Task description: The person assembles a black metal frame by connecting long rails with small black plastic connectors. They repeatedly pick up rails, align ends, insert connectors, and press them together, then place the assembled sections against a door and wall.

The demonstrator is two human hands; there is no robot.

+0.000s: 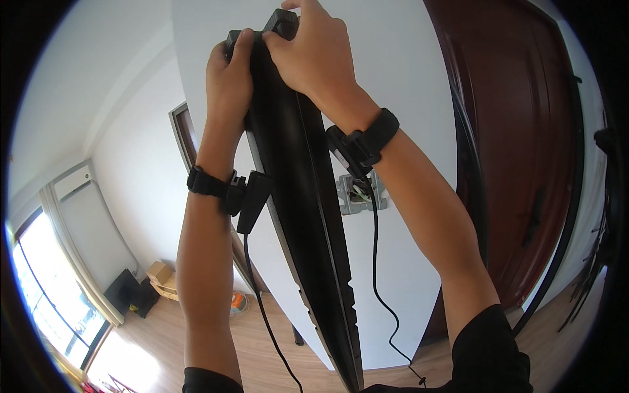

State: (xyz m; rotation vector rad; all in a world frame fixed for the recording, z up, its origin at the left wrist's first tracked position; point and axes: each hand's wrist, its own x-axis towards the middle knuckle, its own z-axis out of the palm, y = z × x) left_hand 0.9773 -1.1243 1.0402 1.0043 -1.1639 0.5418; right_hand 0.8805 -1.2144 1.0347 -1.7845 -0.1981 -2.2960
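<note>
A long black panel-like object with a raised middle and notched edges rises from the lower edge of the picture toward the top. My left hand grips the left side of its top end, thumb up against a small black ribbed block. Across from it, my right hand is closed on a second black ribbed block at the top right corner. Some of its fingers are hidden behind the block. Each wrist wears a black strap with a small black device, and a cable hangs from each.
Behind the object stands a white wall with a grey metal bracket and exposed wires. A dark red door is at the right. On the wooden floor at the left are a cardboard box and dark items near a bright window.
</note>
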